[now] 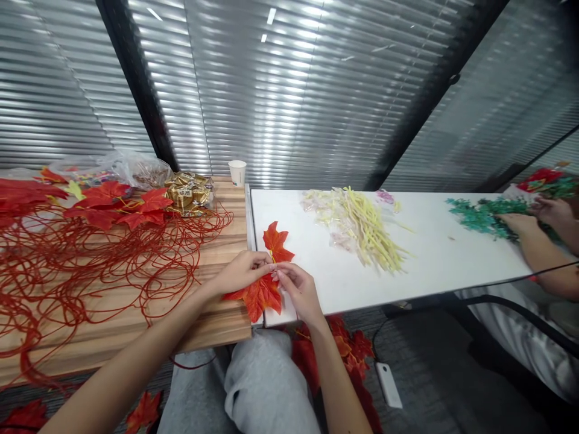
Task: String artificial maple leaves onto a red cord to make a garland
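Maple leaves (261, 297), red-orange, spread across the seam between wood-grained bench (221, 330) and white bench (434, 259), one beyond the fingertips (266, 268), others below them. Left hand (244, 269) and right hand (302, 289) meet, each pinched narrowly on the leaves where they join; both forearms (337, 374) converge from below.

Wearer's hands (301, 290): two
Leaves (261, 298) at these hands: at least two
Co-worker's hands (522, 224): two
Tabletops (425, 241): two
Paper cup (237, 173): one
Red cords (81, 253): too tangled to count
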`<control>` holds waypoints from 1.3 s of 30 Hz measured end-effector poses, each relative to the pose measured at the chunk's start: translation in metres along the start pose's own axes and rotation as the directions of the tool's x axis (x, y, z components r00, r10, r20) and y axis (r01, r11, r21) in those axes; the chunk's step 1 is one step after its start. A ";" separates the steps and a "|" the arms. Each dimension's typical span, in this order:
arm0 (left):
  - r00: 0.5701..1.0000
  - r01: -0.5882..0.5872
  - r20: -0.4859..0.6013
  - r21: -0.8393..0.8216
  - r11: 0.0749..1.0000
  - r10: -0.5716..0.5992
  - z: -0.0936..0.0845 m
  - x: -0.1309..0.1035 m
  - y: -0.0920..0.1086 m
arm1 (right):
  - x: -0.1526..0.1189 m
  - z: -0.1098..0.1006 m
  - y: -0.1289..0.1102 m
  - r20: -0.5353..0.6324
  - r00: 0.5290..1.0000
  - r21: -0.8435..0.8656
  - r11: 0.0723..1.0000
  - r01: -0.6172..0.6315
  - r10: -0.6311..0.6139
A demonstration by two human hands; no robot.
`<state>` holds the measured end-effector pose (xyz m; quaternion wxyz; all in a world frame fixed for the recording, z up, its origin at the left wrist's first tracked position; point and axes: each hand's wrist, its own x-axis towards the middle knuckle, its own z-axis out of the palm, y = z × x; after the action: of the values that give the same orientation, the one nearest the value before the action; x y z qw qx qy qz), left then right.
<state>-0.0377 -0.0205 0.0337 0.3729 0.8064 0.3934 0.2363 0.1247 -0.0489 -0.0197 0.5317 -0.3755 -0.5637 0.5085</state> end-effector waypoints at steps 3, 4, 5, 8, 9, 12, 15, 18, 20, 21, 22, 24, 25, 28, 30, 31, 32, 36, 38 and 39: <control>0.999 0.006 0.039 -0.053 0.999 -0.004 0.000 0.000 0.000 | 0.000 -0.001 0.002 0.000 1.000 -0.007 1.000 0.008 -0.008; 0.999 0.005 0.050 -0.063 0.998 -0.002 0.000 -0.001 0.000 | 0.000 -0.001 0.003 -0.005 1.000 -0.013 1.000 0.008 -0.008; 0.998 0.003 0.057 -0.066 0.998 0.001 0.000 -0.001 0.000 | 0.000 -0.002 0.004 -0.011 1.000 -0.021 1.000 0.011 -0.011; 0.998 -0.010 0.063 -0.054 0.998 0.014 0.001 -0.001 0.000 | 0.001 -0.002 0.006 -0.004 1.000 -0.041 0.999 0.025 -0.025; 0.998 -0.012 0.058 -0.045 0.999 0.015 0.001 -0.001 0.000 | 0.001 -0.002 0.006 0.005 1.000 -0.046 0.999 0.028 -0.027; 0.999 -0.016 0.045 -0.022 1.000 0.017 0.003 -0.002 -0.002 | 0.001 -0.001 0.005 0.030 0.999 -0.046 0.999 0.017 -0.016; 0.998 -0.011 0.058 -0.001 1.000 0.011 0.004 -0.002 -0.004 | 0.000 -0.001 0.002 0.050 0.999 -0.050 0.999 0.000 0.003; 0.997 -0.002 0.080 0.001 1.000 0.002 0.004 -0.002 -0.006 | -0.001 0.000 0.000 0.075 0.997 -0.068 0.998 -0.003 0.008; 0.995 -0.002 0.096 -0.017 1.000 0.004 0.003 -0.002 -0.006 | -0.001 0.000 0.000 0.085 0.996 -0.072 0.997 0.000 0.006; 0.994 -0.001 0.105 -0.027 1.000 0.004 0.003 -0.002 -0.007 | -0.001 0.001 0.000 0.089 0.996 -0.070 0.998 -0.001 0.008; 0.994 0.001 0.112 -0.037 0.999 0.003 0.003 -0.002 -0.008 | -0.001 0.001 0.001 0.091 0.996 -0.066 0.998 -0.004 0.010; 0.993 0.016 0.121 -0.060 0.998 -0.008 0.003 -0.001 -0.011 | -0.001 0.001 0.002 0.094 0.995 -0.053 0.999 -0.009 0.014; 0.992 0.027 0.128 -0.081 0.996 -0.016 0.004 -0.001 -0.012 | -0.001 0.001 0.002 0.095 0.995 -0.043 0.999 -0.011 0.015; 0.985 0.057 0.174 -0.207 0.977 -0.021 0.005 0.000 -0.014 | -0.002 0.000 0.003 0.109 0.994 -0.008 1.000 -0.017 0.018; 0.977 0.079 0.214 -0.318 0.945 -0.009 0.005 0.001 -0.013 | -0.002 0.000 0.004 0.117 0.993 0.018 1.000 -0.024 0.022; 0.974 0.091 0.227 -0.365 0.926 -0.007 0.005 0.001 -0.012 | -0.003 0.000 0.003 0.116 0.993 0.031 0.999 -0.029 0.025; 0.972 0.104 0.235 -0.399 0.911 -0.008 0.005 0.001 -0.011 | -0.003 0.000 0.003 0.111 0.993 0.043 0.999 -0.032 0.027; 0.970 0.128 0.244 -0.465 0.876 -0.013 0.003 -0.001 -0.007 | -0.003 0.000 0.003 0.092 0.995 0.071 0.997 -0.037 0.030; 0.970 0.132 0.243 -0.498 0.857 -0.008 0.002 -0.002 -0.005 | -0.002 0.000 0.003 0.084 0.996 0.078 0.996 -0.035 0.028; 0.972 0.132 0.235 -0.506 0.853 -0.011 0.002 -0.002 -0.004 | -0.002 -0.001 0.003 0.074 0.997 0.083 0.996 -0.031 0.025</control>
<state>-0.0397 -0.0208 0.0291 0.6264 0.6824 0.3006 0.2270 0.1254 -0.0504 -0.0227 0.5188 -0.3418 -0.5558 0.5524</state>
